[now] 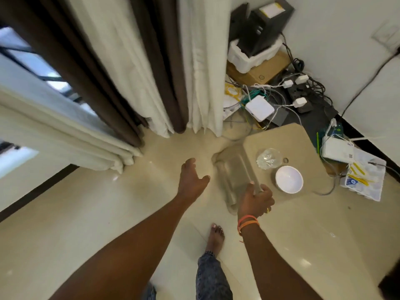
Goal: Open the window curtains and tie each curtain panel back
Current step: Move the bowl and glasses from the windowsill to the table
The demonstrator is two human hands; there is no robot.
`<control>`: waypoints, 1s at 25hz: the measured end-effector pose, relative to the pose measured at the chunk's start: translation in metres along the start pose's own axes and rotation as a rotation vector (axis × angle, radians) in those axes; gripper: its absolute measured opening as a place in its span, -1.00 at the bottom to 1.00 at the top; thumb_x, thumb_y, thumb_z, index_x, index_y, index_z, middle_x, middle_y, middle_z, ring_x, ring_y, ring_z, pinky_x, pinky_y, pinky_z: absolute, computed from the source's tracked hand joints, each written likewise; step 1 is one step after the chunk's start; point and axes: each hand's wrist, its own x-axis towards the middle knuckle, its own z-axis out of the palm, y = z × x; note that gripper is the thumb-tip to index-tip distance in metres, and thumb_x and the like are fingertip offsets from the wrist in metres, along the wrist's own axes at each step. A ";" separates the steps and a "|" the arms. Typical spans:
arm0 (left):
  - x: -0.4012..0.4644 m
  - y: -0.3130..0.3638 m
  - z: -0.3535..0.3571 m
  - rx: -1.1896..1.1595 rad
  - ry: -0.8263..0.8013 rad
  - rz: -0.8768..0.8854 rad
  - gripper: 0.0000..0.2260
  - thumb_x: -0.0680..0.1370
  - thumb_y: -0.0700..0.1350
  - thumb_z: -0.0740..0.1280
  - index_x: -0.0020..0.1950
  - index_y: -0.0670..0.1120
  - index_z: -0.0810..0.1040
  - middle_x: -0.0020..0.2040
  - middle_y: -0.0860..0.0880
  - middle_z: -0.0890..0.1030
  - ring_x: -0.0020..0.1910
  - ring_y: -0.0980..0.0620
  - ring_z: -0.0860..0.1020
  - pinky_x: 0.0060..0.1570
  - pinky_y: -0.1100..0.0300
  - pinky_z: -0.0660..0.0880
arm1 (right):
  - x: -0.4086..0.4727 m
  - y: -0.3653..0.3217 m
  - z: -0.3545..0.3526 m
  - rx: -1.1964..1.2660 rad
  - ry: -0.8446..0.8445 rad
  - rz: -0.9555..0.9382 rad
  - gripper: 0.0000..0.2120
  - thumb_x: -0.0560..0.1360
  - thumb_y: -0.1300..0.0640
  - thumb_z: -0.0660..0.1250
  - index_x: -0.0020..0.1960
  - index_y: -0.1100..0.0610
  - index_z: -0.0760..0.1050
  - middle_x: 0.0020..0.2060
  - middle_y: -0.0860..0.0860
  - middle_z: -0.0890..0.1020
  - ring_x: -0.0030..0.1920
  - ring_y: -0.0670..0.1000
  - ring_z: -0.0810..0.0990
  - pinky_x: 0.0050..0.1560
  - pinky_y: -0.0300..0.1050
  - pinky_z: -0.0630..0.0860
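Both curtain panels (134,68) cut off above; right hand (255,200) grip blurred.

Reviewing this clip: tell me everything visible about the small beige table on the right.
The small beige table stands on the glossy cream floor, right of the hanging curtains and beside a tangle of cables and boxes in the corner. Its top looks smooth, stone-like or laminate, with rounded corners; a paler slab-like support shows beneath its left edge. On it sit a clear glass bowl and a white bowl, close together. The right hand grips the near left edge, fingers curled over it. The left hand hovers open, not touching it.
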 end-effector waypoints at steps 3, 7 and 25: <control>-0.040 -0.062 -0.122 -0.118 0.177 -0.106 -0.42 0.44 -0.11 0.48 0.40 -0.12 0.35 0.26 -0.09 0.47 0.18 -0.06 0.51 0.18 0.07 0.50 | -0.131 -0.020 0.046 -0.057 -0.240 -0.151 -0.57 0.49 0.05 0.37 0.22 0.32 0.46 0.14 0.28 0.51 0.22 0.25 0.42 0.20 0.01 0.26; -0.097 -0.149 -0.256 -0.257 0.350 -0.260 -0.52 0.46 -0.10 0.45 0.34 -0.10 0.41 0.15 -0.04 0.52 0.07 -0.02 0.54 0.05 0.12 0.51 | -0.284 -0.029 0.108 -0.102 -0.503 -0.237 -0.77 0.50 0.19 0.39 0.12 0.25 0.49 0.02 0.17 0.54 0.08 0.20 0.53 0.15 0.00 0.37; 0.131 -0.443 -0.514 -0.201 0.615 -0.360 -0.56 0.51 -0.19 0.34 0.39 -0.11 0.41 0.33 -0.10 0.46 0.32 -0.06 0.43 0.15 0.24 0.32 | -0.553 0.047 0.548 -0.289 -0.849 -0.505 -0.49 0.43 0.28 0.42 0.33 0.25 0.32 0.24 0.18 0.43 0.19 0.16 0.48 0.17 -0.15 0.34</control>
